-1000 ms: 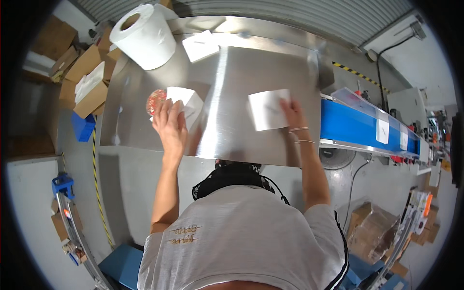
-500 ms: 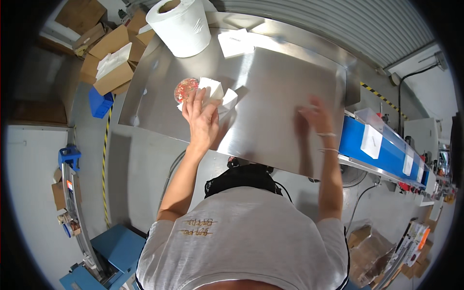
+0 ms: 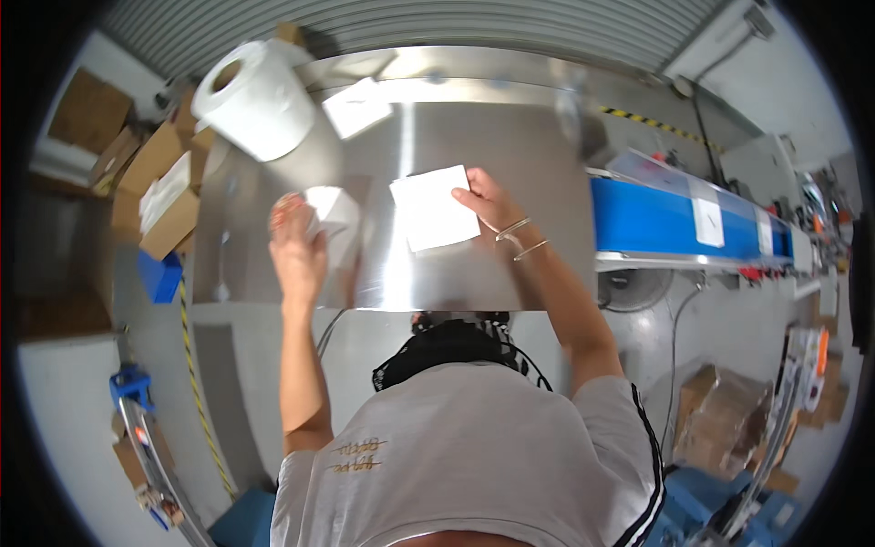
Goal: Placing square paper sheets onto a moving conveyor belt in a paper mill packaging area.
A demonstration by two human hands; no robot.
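Observation:
My right hand pinches the right edge of a flat white square packet, thumb on top, above the steel table. At the left, my left hand is closed over a small round thing with a red speckled pattern; the fingers cover most of it, and motion blurs it. Just right of those fingers lies a white folded piece, paper-like, on the table. Whether the left hand touches this piece I cannot tell.
The steel table carries a big white roll and a white sheet at the back left. An open cardboard box and a blue bin stand left. A blue conveyor belt bearing white packets adjoins on the right.
My right hand has come from the table's right side to the middle and now holds a white square packet. My left hand has shifted onto the red speckled thing. The view has turned.

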